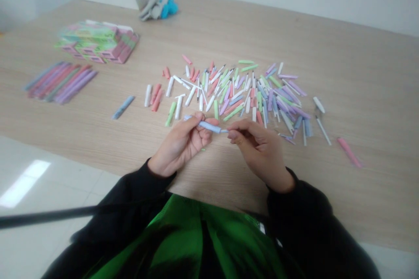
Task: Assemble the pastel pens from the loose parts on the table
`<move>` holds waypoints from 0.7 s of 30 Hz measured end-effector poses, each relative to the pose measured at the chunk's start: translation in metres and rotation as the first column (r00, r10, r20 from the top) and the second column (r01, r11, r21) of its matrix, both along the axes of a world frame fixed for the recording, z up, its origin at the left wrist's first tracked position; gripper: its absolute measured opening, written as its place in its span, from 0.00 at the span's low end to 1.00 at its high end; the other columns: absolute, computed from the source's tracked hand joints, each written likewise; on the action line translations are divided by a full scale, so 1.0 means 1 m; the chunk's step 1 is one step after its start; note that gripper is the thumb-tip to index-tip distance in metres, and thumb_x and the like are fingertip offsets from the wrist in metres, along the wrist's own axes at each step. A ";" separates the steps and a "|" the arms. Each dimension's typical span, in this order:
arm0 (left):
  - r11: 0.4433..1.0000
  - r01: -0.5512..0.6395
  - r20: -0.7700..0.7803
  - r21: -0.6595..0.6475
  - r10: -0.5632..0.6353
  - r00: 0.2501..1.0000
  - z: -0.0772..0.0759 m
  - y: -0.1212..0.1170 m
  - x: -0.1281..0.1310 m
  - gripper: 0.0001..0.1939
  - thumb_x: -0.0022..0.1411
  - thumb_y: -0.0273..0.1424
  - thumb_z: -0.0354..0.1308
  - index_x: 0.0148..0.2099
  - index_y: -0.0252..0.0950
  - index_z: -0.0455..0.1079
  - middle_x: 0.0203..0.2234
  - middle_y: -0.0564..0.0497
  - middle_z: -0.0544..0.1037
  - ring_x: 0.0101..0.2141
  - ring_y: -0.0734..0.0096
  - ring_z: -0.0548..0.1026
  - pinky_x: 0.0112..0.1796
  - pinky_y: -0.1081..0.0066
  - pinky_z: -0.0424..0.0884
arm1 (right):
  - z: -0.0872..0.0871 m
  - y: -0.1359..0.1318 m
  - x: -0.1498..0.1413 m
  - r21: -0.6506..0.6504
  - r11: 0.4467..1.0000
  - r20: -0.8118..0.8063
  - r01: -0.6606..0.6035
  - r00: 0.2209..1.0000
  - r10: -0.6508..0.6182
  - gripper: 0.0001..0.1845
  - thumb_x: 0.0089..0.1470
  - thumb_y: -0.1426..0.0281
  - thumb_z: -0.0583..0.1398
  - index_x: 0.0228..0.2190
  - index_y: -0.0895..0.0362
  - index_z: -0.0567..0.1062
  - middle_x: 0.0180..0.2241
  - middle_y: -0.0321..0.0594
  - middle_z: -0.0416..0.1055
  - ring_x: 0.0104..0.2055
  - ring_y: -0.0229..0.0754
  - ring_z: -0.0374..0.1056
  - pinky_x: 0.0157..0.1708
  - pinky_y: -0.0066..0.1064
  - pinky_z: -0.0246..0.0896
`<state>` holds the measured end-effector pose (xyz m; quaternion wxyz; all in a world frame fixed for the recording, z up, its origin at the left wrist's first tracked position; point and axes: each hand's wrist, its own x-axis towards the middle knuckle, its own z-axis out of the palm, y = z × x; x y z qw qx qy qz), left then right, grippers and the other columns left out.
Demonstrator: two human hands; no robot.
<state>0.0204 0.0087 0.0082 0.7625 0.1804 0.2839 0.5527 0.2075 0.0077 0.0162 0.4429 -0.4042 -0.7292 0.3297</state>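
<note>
A pale blue plastic pen barrel [209, 127] sits gripped in the left hand [180, 144], fingers curled around it, while the right hand [258, 150] pinches narrowly at its thin white tip [224, 130]. An in-line fingertip pinch suits so slim a piece. The hands work just in front of the heap of pastel pen parts [229, 91]; left of the heap lies a row of pink and purple pens [60, 82].

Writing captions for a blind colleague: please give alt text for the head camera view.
Two hands work on a pale blue pen above a wood-grain table: the left hand grips it, and the right hand pinches its thin tip. Scattered pastel pen parts lie just beyond, with a row of pink and purple pens further left.
</note>
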 end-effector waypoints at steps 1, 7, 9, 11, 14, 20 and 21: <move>1.000 0.013 0.009 -0.007 -0.013 1.000 0.000 0.000 0.000 0.14 0.71 0.23 0.49 0.33 0.28 0.72 0.28 0.46 0.81 0.20 0.81 0.72 0.24 0.80 0.75 | -0.001 -0.001 -0.002 0.007 1.000 0.002 -0.003 1.000 0.003 0.03 0.60 0.73 0.62 0.35 0.54 0.77 0.30 0.34 0.74 0.31 0.36 0.70 0.33 0.30 0.65; 0.996 0.089 0.011 -0.014 -0.088 0.996 0.000 -0.004 0.004 0.08 0.69 0.29 0.57 0.37 0.31 0.71 0.29 0.50 0.76 0.25 0.79 0.74 0.27 0.79 0.75 | -0.007 -0.004 -0.011 -0.084 0.996 -0.188 0.041 0.981 -0.056 0.03 0.56 0.73 0.65 0.34 0.54 0.75 0.28 0.32 0.75 0.29 0.35 0.72 0.31 0.29 0.67; 0.989 0.150 -0.001 0.000 -0.150 0.989 -0.001 -0.006 0.003 0.06 0.65 0.31 0.62 0.39 0.32 0.72 0.25 0.54 0.72 0.23 0.80 0.71 0.23 0.80 0.71 | -0.006 -0.001 -0.011 -0.146 0.988 -0.281 0.054 0.955 -0.094 0.06 0.54 0.72 0.67 0.31 0.54 0.74 0.26 0.30 0.74 0.27 0.34 0.71 0.29 0.27 0.67; 0.980 0.199 0.007 0.012 -0.199 0.980 -0.003 -0.008 0.002 0.07 0.61 0.29 0.66 0.41 0.32 0.74 0.21 0.56 0.69 0.21 0.81 0.69 0.23 0.81 0.69 | -0.004 0.002 -0.011 -0.179 0.983 -0.329 0.051 0.938 -0.108 0.07 0.52 0.71 0.68 0.29 0.54 0.74 0.24 0.30 0.73 0.25 0.33 0.69 0.27 0.27 0.66; 0.977 0.214 0.022 -0.003 -0.214 0.977 -0.007 -0.009 0.000 0.09 0.59 0.24 0.68 0.43 0.30 0.76 0.22 0.54 0.74 0.24 0.81 0.73 0.28 0.81 0.73 | -0.001 0.004 -0.011 -0.167 0.982 -0.336 0.083 0.932 -0.136 0.08 0.51 0.67 0.69 0.27 0.54 0.74 0.23 0.30 0.72 0.24 0.34 0.67 0.26 0.28 0.65; 0.953 0.297 0.051 -0.057 -0.294 0.954 -0.011 -0.008 -0.005 0.10 0.63 0.25 0.62 0.47 0.30 0.77 0.30 0.45 0.83 0.29 0.73 0.81 0.33 0.76 0.77 | -0.004 0.005 -0.013 -0.042 0.981 -0.310 0.189 0.931 -0.193 0.07 0.54 0.65 0.67 0.28 0.52 0.76 0.27 0.34 0.73 0.30 0.38 0.68 0.31 0.32 0.66; 0.949 0.312 0.072 -0.053 -0.308 0.949 -0.010 -0.007 -0.005 0.11 0.64 0.27 0.61 0.48 0.29 0.77 0.32 0.44 0.83 0.30 0.71 0.82 0.34 0.75 0.77 | -0.004 0.005 -0.013 -0.025 0.981 -0.316 0.191 0.930 -0.189 0.06 0.54 0.66 0.67 0.28 0.52 0.76 0.27 0.34 0.73 0.31 0.38 0.68 0.32 0.32 0.67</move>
